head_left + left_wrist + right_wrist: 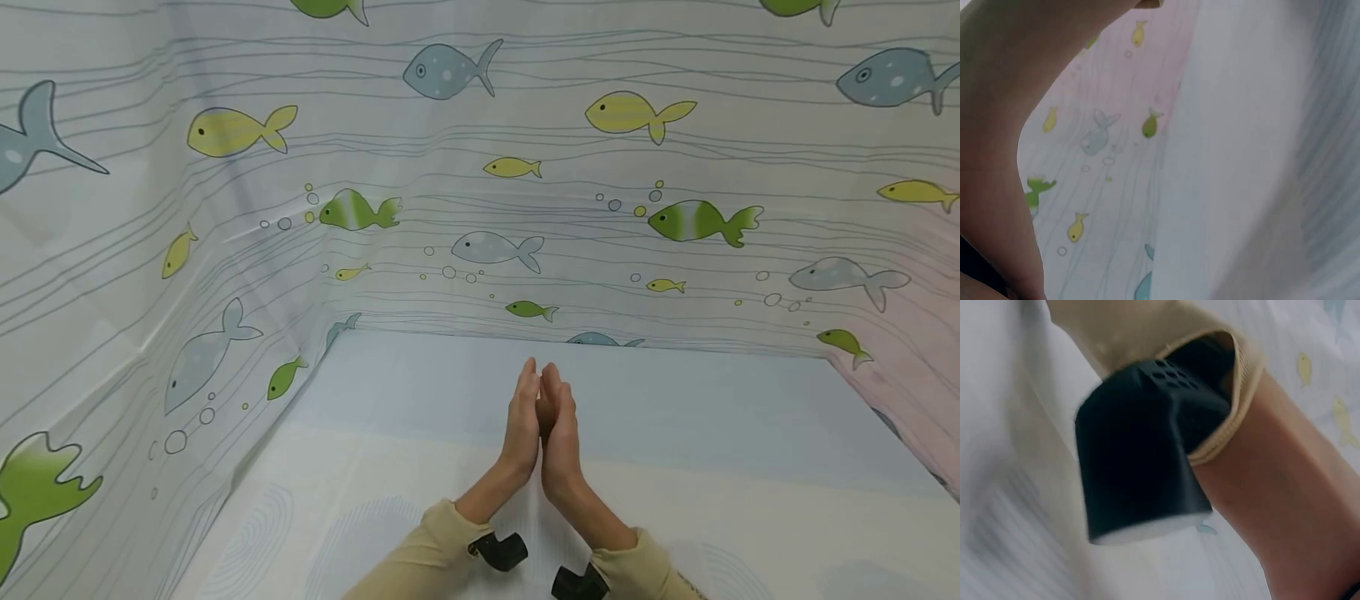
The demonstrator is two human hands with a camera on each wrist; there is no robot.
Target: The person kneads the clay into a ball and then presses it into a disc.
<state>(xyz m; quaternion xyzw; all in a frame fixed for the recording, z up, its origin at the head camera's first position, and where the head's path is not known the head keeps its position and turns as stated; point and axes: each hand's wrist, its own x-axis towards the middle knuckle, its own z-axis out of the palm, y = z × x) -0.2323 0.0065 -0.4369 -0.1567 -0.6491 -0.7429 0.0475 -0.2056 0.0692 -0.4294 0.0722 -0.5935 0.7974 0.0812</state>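
Observation:
In the head view my left hand (pixel 522 429) and right hand (pixel 561 450) stand upright, palm facing palm, over the pale surface. Their fingers are straight and point away from me. At the heels the hands come close together; a narrow dark gap shows between the fingers. Shadow hides the inside of the palms, and no separate object can be made out there. Bare skin of an arm or hand (pixel 997 137) fills the left of the left wrist view. The right wrist view shows a black wrist camera (pixel 1135 456) under a beige cuff (pixel 1244 406), beside a bare forearm (pixel 1291 487).
Below the hands lies a table surface (pixel 360 467), white with a pale blue band at the back. A fish-patterned cloth (pixel 420 167) rises behind and at both sides. In the head view, black wrist cameras (pixel 504 552) stick out inward from both sleeves.

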